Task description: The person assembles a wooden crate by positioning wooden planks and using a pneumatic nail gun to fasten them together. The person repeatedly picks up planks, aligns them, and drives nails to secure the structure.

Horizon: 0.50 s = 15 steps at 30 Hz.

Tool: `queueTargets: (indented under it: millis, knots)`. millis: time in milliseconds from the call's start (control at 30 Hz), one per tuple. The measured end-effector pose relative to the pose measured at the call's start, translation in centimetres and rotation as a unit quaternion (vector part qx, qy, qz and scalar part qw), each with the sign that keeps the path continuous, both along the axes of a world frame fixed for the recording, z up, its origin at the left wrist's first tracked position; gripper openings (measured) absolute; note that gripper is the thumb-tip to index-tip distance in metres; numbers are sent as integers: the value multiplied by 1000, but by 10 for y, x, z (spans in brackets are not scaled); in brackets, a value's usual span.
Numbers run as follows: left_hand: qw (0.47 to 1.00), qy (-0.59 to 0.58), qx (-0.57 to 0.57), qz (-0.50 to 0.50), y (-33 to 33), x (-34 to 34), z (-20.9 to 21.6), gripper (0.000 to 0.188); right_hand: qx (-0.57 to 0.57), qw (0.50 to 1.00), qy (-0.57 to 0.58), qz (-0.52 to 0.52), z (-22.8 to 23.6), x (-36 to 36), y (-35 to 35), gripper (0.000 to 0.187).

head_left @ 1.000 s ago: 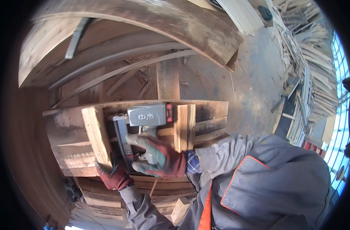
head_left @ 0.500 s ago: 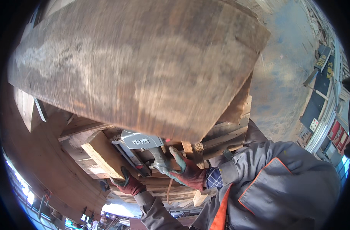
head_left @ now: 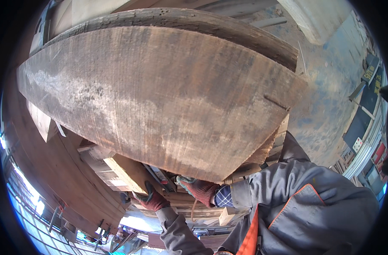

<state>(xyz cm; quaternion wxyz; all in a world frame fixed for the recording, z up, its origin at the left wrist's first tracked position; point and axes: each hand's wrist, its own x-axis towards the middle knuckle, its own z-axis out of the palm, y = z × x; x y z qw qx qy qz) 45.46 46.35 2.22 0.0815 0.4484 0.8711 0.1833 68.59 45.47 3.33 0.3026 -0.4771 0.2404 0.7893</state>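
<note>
My left hand (head_left: 154,199), in a red and dark green work glove, is closed round the near end of a pale wooden block (head_left: 126,173). To its right, my right hand (head_left: 202,190), gloved alike, is closed on the handle of a nail gun. Most of the nail gun and the fingers' far side lie hidden under a broad plank; the tool's long magazine (head_left: 156,173) shows between the block and that hand. A thin hose (head_left: 193,211) hangs below the right hand. The broad, rough-sawn plank (head_left: 160,102) spans the view above both hands.
Behind the plank lies a dark, weathered timber (head_left: 211,23). A large curved brown wooden panel (head_left: 66,178) runs along the left. Short offcuts and boards lie under and around my hands. A dusty floor (head_left: 325,114) stretches to the right, with stacked strips along its edge.
The broad plank now sits lower in the view and covers the grey nail gun body. The timber behind it has come into sight. Both hands keep their grips.
</note>
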Motion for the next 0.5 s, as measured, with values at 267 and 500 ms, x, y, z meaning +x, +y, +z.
queueTargets:
  millis: [267, 500]
  knots:
    - [997, -29, -21, 64, 10, 16, 8, 62, 199, 948, -207, 138, -3, -6, 21, 43]
    - [992, 44, -93, 73, 11, 16, 15, 77, 120, 991, -51, -39, -17, -18, 16, 40]
